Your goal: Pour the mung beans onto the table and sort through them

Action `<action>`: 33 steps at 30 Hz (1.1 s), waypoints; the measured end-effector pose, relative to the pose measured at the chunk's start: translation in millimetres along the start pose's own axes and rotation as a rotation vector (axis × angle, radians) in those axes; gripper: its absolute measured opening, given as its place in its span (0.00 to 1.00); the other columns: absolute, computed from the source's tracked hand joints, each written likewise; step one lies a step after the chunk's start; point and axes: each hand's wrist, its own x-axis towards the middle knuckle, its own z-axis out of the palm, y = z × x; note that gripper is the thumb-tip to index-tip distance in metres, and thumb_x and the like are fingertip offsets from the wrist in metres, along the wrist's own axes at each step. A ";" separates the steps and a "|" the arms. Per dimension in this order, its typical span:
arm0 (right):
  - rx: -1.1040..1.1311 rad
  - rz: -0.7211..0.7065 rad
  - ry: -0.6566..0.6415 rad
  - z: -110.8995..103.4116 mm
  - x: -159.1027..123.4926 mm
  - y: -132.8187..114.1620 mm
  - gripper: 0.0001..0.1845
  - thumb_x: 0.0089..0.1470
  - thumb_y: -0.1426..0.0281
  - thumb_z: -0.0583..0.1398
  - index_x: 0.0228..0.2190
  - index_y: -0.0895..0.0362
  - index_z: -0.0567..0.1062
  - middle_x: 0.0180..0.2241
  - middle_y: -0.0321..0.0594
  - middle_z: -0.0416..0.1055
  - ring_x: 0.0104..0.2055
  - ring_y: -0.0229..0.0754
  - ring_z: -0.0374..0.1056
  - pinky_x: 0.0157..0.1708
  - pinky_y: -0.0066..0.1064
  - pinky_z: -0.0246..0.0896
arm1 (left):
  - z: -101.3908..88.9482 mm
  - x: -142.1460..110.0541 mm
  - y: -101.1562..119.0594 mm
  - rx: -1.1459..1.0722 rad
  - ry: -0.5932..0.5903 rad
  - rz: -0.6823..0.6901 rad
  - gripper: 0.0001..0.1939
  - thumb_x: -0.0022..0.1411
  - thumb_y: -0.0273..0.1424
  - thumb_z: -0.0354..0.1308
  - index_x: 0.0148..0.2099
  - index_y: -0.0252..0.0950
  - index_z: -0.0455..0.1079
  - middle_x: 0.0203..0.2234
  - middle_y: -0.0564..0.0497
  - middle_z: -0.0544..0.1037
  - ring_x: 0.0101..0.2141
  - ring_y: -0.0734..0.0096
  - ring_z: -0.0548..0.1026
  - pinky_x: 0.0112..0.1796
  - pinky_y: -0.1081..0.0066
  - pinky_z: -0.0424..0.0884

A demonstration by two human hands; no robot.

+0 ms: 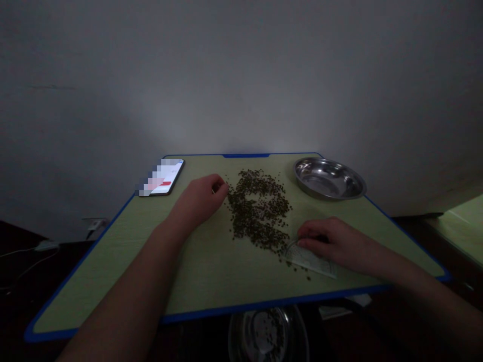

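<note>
Many small dark grains (pixel 260 229), seed-like, lie spread over the pale table in a loose patch with a bare spot near its upper middle. At the patch's left edge, my left hand (pixel 208 195) rests with fingers curled and thumb and fingertips together. Whatever those fingertips pinch, if anything, is too small to make out. My right hand (pixel 327 241) grips a clear plastic protractor (pixel 311 262) by its upper part. The protractor lies nearly flat on the table, touching the lower right end of the grains. A few stray grains sit along its near edge.
A shiny steel bowl (pixel 328 180) stands at the table's back right. A phone (pixel 166 178) with a lit screen lies at the back left. Below the blue front edge (pixel 241 307), a metal bowl (pixel 241 334) holds some grains. The wall rises behind the table.
</note>
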 end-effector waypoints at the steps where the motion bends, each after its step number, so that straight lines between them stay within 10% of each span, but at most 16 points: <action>1: -0.009 0.002 0.002 -0.1 0.2 -0.1 0.11 0.58 0.65 0.56 0.33 0.56 0.77 0.30 0.39 0.76 0.30 0.41 0.69 0.30 0.31 0.61 | -0.3 -0.2 0.0 0.002 -0.003 0.001 0.11 0.60 0.35 0.49 0.31 0.37 0.69 0.26 0.47 0.76 0.27 0.67 0.70 0.30 0.67 0.61; 33: -0.064 -0.062 0.072 9.1 -5.8 -4.2 0.12 0.60 0.64 0.54 0.33 0.55 0.76 0.28 0.36 0.74 0.28 0.38 0.67 0.29 0.30 0.58 | 0.4 -1.0 1.7 0.048 -0.027 0.007 0.12 0.60 0.36 0.49 0.32 0.36 0.71 0.26 0.47 0.76 0.27 0.67 0.70 0.29 0.67 0.60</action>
